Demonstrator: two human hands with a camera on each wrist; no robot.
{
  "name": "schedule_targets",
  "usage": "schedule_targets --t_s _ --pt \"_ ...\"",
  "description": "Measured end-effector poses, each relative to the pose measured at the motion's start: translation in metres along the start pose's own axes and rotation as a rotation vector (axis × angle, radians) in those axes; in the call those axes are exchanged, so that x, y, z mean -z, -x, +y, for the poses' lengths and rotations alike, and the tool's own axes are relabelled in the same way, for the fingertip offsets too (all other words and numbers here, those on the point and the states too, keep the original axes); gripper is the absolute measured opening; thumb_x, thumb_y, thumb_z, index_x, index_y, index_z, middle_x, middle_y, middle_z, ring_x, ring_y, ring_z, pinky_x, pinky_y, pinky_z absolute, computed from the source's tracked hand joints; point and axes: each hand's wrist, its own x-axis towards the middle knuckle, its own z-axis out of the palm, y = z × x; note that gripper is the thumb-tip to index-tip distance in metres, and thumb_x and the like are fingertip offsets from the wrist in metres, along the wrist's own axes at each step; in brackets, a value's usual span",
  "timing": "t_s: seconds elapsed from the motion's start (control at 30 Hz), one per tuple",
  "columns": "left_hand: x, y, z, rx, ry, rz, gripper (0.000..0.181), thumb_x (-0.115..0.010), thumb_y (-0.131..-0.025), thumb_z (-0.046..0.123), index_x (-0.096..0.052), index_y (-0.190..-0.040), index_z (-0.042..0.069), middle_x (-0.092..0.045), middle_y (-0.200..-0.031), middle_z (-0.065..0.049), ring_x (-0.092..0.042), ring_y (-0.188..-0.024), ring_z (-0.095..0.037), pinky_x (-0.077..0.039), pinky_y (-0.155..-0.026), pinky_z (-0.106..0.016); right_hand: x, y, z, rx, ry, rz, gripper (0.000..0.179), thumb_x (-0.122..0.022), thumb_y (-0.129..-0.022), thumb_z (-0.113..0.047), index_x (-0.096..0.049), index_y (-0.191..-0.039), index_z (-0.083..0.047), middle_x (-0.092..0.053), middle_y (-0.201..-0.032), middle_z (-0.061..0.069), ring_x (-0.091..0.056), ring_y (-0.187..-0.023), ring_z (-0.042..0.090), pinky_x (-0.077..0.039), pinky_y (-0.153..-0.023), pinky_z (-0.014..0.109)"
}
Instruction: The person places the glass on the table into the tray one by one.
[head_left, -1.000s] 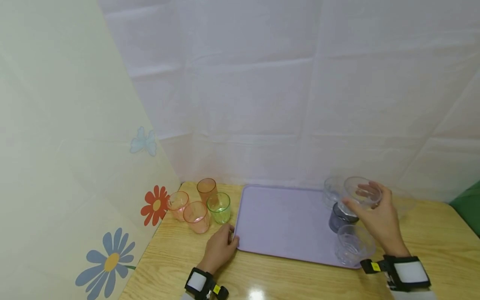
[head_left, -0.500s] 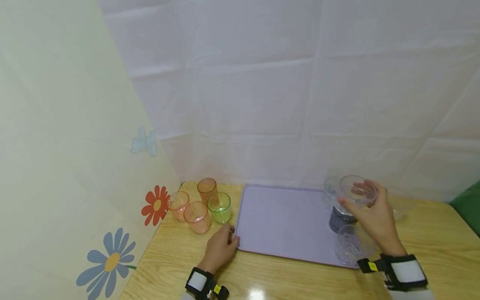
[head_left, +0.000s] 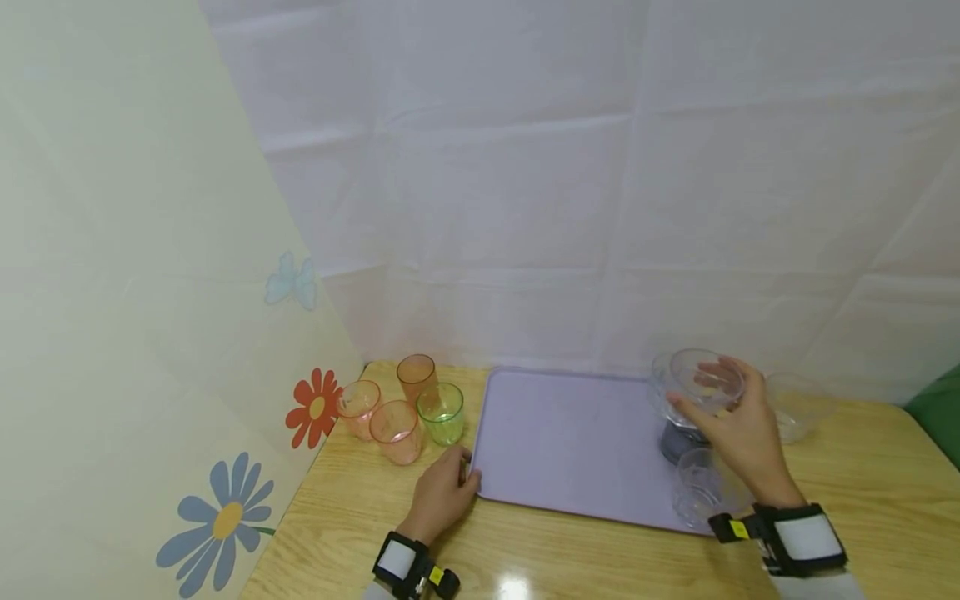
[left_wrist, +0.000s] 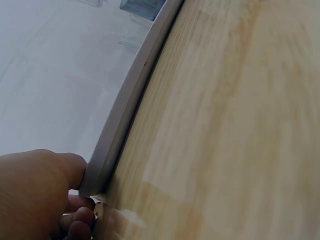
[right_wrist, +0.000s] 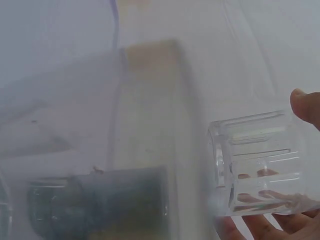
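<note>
While the left hand (head_left: 441,493) pinches the purple tray (head_left: 573,450) at its near left corner, the right hand (head_left: 746,429) clasps a clear cup (right_wrist: 262,162) between thumb and fingers at the tray's right end. A light, level grip would probably serve best, with the clear cup guided well apart from the dark cup (head_left: 677,443) close by.
</note>
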Motion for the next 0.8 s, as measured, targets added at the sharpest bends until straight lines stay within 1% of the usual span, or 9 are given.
schedule_targets --t_s 0.17,0.33,0.47,0.63,0.73,0.8 --pt "0.000 0.000 0.000 0.000 -0.006 -0.004 0.020 -0.063 -0.089 0.032 -0.056 -0.101 0.017 -0.045 -0.070 0.009 -0.043 -0.055 -0.007 -0.033 -0.047 -0.024 -0.002 -0.002 -0.003 0.017 -0.013 -0.005 0.096 -0.079 -0.078 -0.035 -0.019 -0.148 -0.006 -0.053 -0.133 0.017 -0.048 -0.109 0.028 -0.030 -0.081 0.041" --pt "0.000 0.000 0.000 -0.005 -0.005 -0.002 0.020 -0.063 -0.089 0.032 -0.056 -0.100 0.018 -0.045 -0.070 0.009 -0.043 -0.055 -0.007 -0.033 -0.047 -0.024 -0.006 -0.001 -0.006 0.041 -0.025 0.001 0.094 -0.080 -0.077 -0.032 -0.022 -0.147 -0.005 -0.054 -0.130 0.016 -0.048 -0.107 0.020 -0.031 -0.078 0.037" --pt "0.000 -0.001 0.000 -0.007 -0.004 -0.003 0.019 -0.062 -0.089 0.032 -0.055 -0.100 0.018 -0.045 -0.070 0.009 -0.044 -0.055 -0.007 -0.033 -0.047 -0.024 -0.010 -0.001 -0.005 0.034 -0.023 0.000 0.094 -0.080 -0.077 -0.033 -0.023 -0.147 -0.008 -0.054 -0.130 0.014 -0.048 -0.107 0.016 -0.034 -0.076 0.031" --pt "0.000 -0.001 -0.001 -0.007 -0.002 -0.002 0.019 -0.063 -0.089 0.032 -0.056 -0.100 0.018 -0.045 -0.070 0.009 -0.043 -0.055 -0.007 -0.033 -0.047 -0.024 -0.016 -0.001 -0.006 0.025 -0.008 -0.019 0.095 -0.079 -0.077 -0.037 -0.022 -0.147 -0.008 -0.055 -0.131 0.013 -0.050 -0.110 0.023 -0.037 -0.073 0.026" --pt "0.000 -0.001 -0.001 -0.010 -0.003 0.002 0.019 -0.063 -0.089 0.032 -0.056 -0.100 0.018 -0.045 -0.069 0.009 -0.043 -0.055 -0.007 -0.033 -0.047 -0.024 -0.019 -0.001 -0.008 0.030 0.001 -0.029 0.096 -0.079 -0.077 -0.038 -0.021 -0.147 -0.007 -0.055 -0.131 0.014 -0.051 -0.110 0.029 -0.036 -0.075 0.028" --pt "0.000 -0.001 -0.001 -0.012 -0.002 0.004 0.019 -0.063 -0.089 0.032 -0.056 -0.100 0.017 -0.045 -0.069 0.009 -0.043 -0.054 -0.007 -0.033 -0.047 -0.024 -0.022 -0.001 -0.009 0.034 0.006 -0.028 0.097 -0.079 -0.077 -0.039 -0.021 -0.147 -0.006 -0.055 -0.131 0.015 -0.051 -0.110 0.031 -0.036 -0.075 0.031"
